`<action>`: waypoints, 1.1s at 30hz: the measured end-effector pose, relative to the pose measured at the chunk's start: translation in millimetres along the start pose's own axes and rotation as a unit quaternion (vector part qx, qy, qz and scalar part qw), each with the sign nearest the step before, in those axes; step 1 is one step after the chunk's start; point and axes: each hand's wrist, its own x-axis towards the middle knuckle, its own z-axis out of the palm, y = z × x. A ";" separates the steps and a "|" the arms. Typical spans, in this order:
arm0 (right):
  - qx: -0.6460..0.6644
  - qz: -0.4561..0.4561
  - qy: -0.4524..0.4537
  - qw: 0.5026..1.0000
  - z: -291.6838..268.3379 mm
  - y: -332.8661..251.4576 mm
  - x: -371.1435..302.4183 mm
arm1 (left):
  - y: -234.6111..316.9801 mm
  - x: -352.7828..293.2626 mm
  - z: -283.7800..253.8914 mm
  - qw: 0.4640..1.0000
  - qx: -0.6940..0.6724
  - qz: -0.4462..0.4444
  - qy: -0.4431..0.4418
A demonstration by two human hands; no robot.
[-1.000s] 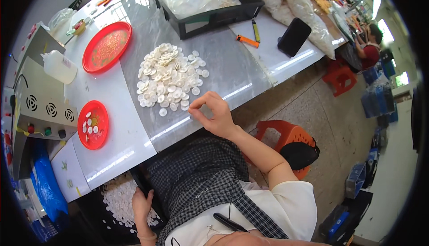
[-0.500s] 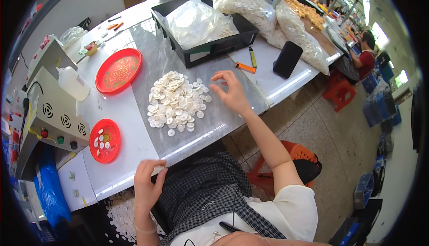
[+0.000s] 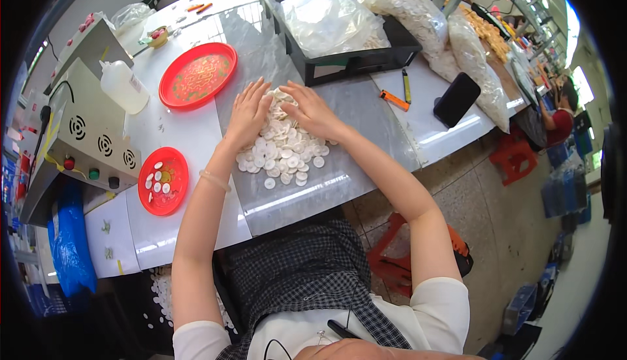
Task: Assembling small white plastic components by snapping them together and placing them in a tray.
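Note:
A heap of small round white discs [image 3: 287, 157], button-like, lies on the grey sheet of the table. Both arms reach out over it. My left hand [image 3: 249, 114] rests at the heap's far left side, fingers stretched and together. Opposite it, my right hand [image 3: 311, 106] lies palm down at the far right side, its fingers extended. The hands face each other with some discs between them, and neither is gripping anything. Their palms and the discs under them are hidden. To the left, a small red plate [image 3: 178, 201] holds several white discs.
A larger red plate [image 3: 230, 66] sits farther back. Behind the heap stands a black crate [image 3: 366, 65] with a clear plastic bag [image 3: 330, 20]. A phone [image 3: 456, 100] and an orange cutter [image 3: 394, 100] are at right. A metal control box [image 3: 88, 131] and white bottle [image 3: 124, 87] stand left.
My left hand has moved from the table's front edge out to the heap's far left side. My right hand has come in onto the heap. The view has shifted.

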 end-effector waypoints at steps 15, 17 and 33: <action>0.029 -0.099 0.021 0.994 21.4 -31.3 12.9 | 19.1 -65.7 -35.8 0.970 -0.208 -0.122 -0.018; 0.023 -0.114 0.023 0.993 1.0 -48.8 4.8 | 30.1 -79.6 -53.1 0.975 -0.197 -0.098 0.012; -0.220 -0.058 0.032 0.973 3.5 -7.7 50.6 | 226.7 -172.8 -180.8 0.789 -0.573 0.186 0.123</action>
